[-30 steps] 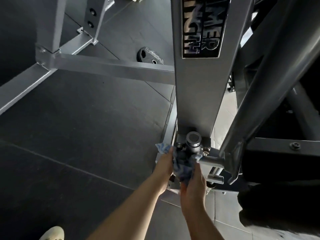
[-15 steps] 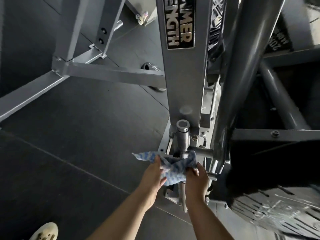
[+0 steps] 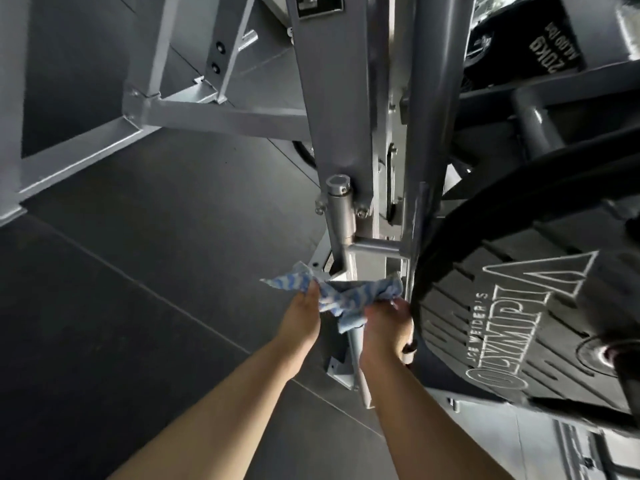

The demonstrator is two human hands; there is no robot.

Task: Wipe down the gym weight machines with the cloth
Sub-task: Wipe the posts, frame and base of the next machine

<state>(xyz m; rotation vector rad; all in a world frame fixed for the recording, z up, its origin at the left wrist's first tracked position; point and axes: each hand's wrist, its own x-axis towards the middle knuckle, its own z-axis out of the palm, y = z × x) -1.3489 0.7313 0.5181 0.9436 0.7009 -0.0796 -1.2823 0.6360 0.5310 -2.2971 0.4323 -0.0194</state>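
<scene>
A blue-and-white patterned cloth [image 3: 337,296] is stretched around a slim silver post [image 3: 341,216] low on the grey weight machine [image 3: 332,98]. My left hand [image 3: 300,320] pinches the cloth's left end and my right hand [image 3: 386,325] grips its right end, one on each side of the post. The cloth's middle wraps behind the post, whose lower part runs down between my wrists to a base bracket [image 3: 341,370].
A large black OLYMPIA weight plate [image 3: 512,317] hangs just right of my right hand. Grey frame beams [image 3: 221,114] cross the dark rubber floor [image 3: 138,254] to the left. A 20 kg plate [image 3: 550,50] sits at the top right.
The view has swung right and closer, bringing the black plate into sight. My hands have spread apart and slid the cloth down the post from its capped top.
</scene>
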